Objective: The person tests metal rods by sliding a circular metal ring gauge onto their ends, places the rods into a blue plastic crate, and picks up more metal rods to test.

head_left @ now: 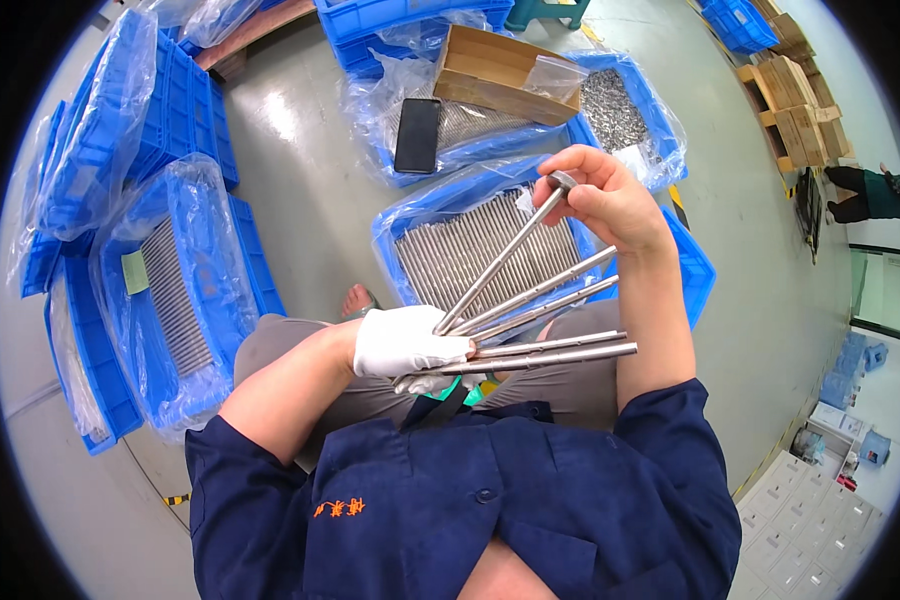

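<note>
Centrally, five metal rods (540,330) fan out from gloved left hand (405,342), fingers clamped on their ends. Bare right hand (605,200) pinches top rod's head. Blue crate (695,265) of rods behind, upper centre.

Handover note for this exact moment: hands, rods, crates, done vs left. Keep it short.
Left hand, in a white glove, grips a fan of five long grey metal rods at one end.
Right hand, bare, pinches the far tip of the topmost rod, lifted clear of the other four.
Blue plastic crate lined with clear film, just ahead of the knees, holds a packed layer of like rods. More lined crates sit left and beyond.
Done: cannot tell how many rods are handled.
Left: the five in hand.
</note>
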Available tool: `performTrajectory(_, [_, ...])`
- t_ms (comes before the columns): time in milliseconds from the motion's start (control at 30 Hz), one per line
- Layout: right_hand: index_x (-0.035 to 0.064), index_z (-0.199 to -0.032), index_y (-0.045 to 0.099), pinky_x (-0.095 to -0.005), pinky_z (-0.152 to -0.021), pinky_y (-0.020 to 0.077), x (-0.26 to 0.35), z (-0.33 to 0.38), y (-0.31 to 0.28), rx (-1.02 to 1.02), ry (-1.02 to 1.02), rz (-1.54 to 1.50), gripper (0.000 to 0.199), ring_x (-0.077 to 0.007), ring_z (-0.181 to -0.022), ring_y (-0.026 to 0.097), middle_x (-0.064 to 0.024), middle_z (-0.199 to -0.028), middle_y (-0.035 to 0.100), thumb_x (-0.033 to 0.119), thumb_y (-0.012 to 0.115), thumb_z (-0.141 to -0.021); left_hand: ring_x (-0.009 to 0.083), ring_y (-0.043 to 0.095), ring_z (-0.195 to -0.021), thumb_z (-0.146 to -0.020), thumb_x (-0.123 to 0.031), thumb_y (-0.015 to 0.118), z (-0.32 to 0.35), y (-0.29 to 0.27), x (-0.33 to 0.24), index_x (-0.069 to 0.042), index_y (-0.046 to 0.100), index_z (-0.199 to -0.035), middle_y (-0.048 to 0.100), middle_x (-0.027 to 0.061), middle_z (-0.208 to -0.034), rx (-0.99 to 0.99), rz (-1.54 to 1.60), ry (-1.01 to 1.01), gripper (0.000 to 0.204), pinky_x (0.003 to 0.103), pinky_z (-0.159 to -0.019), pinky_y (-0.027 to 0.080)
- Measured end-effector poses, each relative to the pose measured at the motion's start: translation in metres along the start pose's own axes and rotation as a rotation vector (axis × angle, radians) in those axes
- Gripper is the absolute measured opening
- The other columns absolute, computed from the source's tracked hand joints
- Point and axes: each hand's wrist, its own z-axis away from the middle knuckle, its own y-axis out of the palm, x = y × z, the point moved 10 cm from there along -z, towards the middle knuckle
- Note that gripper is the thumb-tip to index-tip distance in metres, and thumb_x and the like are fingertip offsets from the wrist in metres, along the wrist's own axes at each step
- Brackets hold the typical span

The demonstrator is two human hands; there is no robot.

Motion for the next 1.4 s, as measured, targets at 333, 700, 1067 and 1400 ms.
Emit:
performTrajectory(333, [0.0013,-0.102,0.049,-0.0248,-0.066,0.0491,0.001,0.002,0.001,-0.091,-0.122,-0.073,0.028,-0.0158,-0.073,0.059,-0.0137,-0.091,0.058,0.011,0.057,-0.077,0.0081,0.045,-0.053,-0.082,-0.04,0.048,0.002,0.002,-0.006,-0.001,0.058,-0.09,0.054,0.0028,-0.062,-0.038,-0.019,0.045,0.042,0.023,-0.047,0.036])
performTrajectory(700, [0.0005,-0.103,0.053,-0.0229,-0.063,0.0486,-0.009,-0.005,-0.001,-0.116,0.001,-0.149,0.026,-0.0124,-0.066,0.056,-0.0122,-0.087,0.058,0.01,0.055,-0.078,0.0072,0.046,-0.053,-0.08,-0.043,0.049,0.001,-0.001,-0.008,0.0,0.058,-0.086,0.053,0.001,-0.064,-0.03,0.104,0.1,0.044,0.02,-0.047,0.035])
performTrajectory(1067, [0.0031,-0.101,0.052,-0.0247,-0.061,0.0481,-0.052,-0.002,0.053,0.07,0.197,-0.185,0.036,-0.0164,-0.072,0.057,-0.0146,-0.093,0.058,0.014,0.065,-0.07,0.009,0.041,-0.037,-0.078,-0.042,0.053,-0.001,0.004,-0.018,0.005,0.055,-0.087,0.047,0.0045,-0.049,-0.014,0.316,0.153,0.048,0.022,-0.038,0.031])
performTrajectory(1400, [0.003,-0.1,0.052,-0.0222,-0.061,0.0461,0.001,-0.002,-0.064,-0.169,-0.129,-0.422,0.023,-0.0111,-0.066,0.054,-0.0123,-0.09,0.058,0.014,0.054,-0.08,0.0082,0.039,-0.036,-0.081,-0.041,0.05,0.002,0.012,-0.015,0.004,0.056,-0.084,0.045,0.003,-0.047,0.048,0.208,0.111,0.046,0.022,-0.04,0.033])
